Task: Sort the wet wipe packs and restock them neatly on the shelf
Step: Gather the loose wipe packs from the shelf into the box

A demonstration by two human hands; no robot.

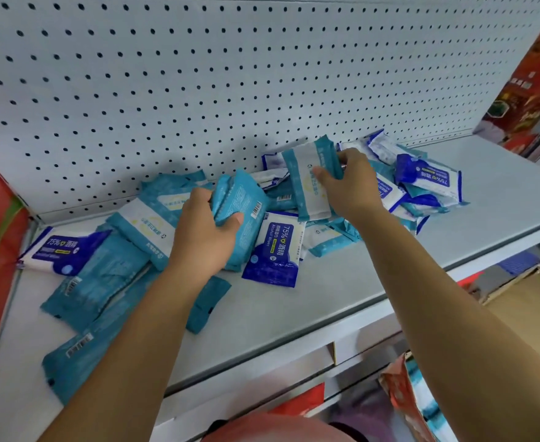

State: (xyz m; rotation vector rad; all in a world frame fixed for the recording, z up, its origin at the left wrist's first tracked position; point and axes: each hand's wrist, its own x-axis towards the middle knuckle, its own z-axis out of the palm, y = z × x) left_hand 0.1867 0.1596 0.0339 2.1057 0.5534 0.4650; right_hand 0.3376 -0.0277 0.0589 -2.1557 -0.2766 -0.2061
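A teal pack [241,205] is gripped in the left hand [201,237], with the thumb laid across its barcoded back and the fingers curled round its far edge. The pack is held tilted, its lower end down among the loose packs on the shelf [294,314]. A teal-and-white pack [308,183] is held in the right hand [350,186], pinched along its right edge between thumb and fingers. It is raised on end above the heap, and its label side is turned toward the camera.

Just right of the left hand, a dark blue alcohol-wipe pack [275,250] is seen lying flat, label up. More teal packs are piled between the two hands. Behind the left hand a teal pack with a white label [149,218] is propped on others. Further to that hand's left a second dark blue pack [61,250] is laid near the shelf's end. Several teal packs [93,282] are spread barcode-up beside and under the left forearm.

To the right of the right hand a mixed heap of blue and teal packs is gathered, topped by a third dark blue pack [428,177]. Beyond both hands the shelf is backed by a white pegboard [198,74]. Far to the right of the right hand a red box [523,90] is stood at the shelf's end.
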